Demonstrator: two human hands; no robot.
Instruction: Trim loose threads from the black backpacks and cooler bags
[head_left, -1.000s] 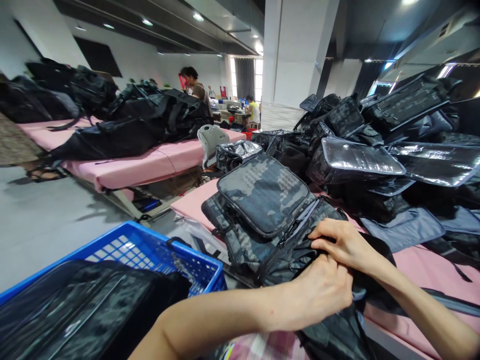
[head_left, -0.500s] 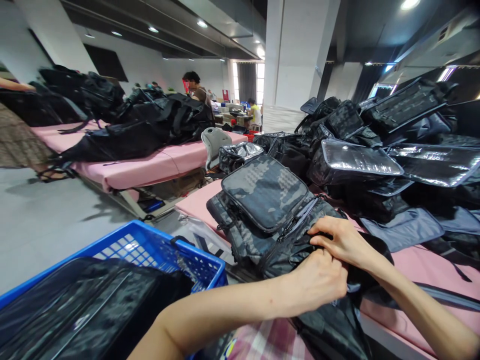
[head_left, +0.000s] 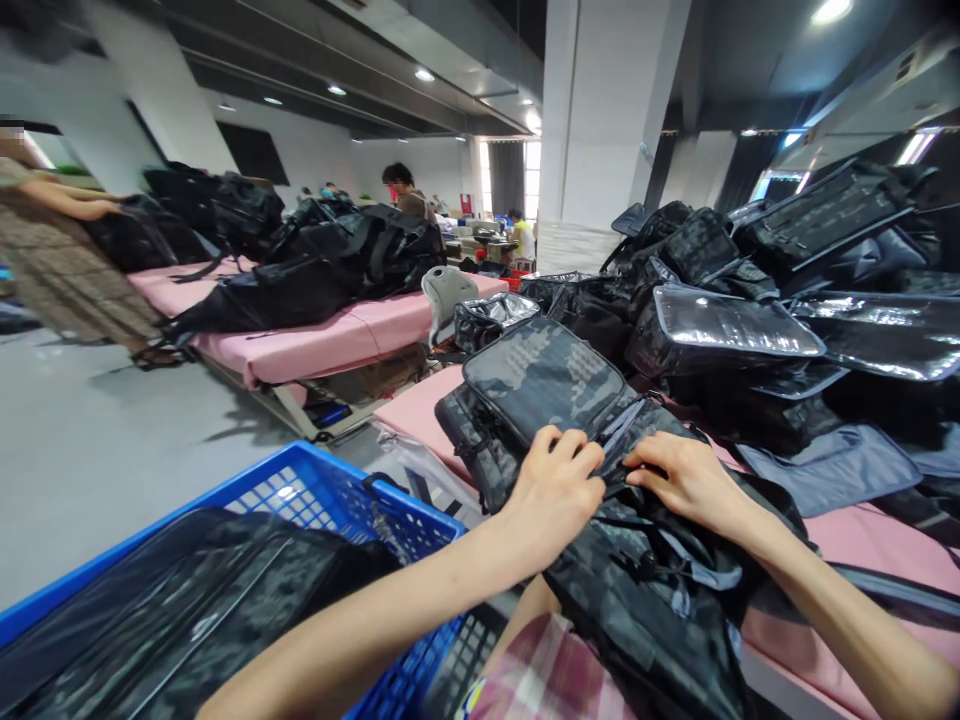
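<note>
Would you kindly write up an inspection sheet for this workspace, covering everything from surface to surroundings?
Surface: pink-covered worktable, carrying bags.
Job's things: camouflage bag, lying with its large grey panel upward.
Clutter: heap of dark bags to the right, some showing silvery lining; blue basket at left, holding a dark bag.
Grips: left grip, bent fingers against the camouflage bag; right grip beside it, fingertips at its fabric; exact hold unclear.
Cables: nothing seen.
Surroundings: second pink-covered table piled with black bags; person at far left; white pillar behind.
</note>
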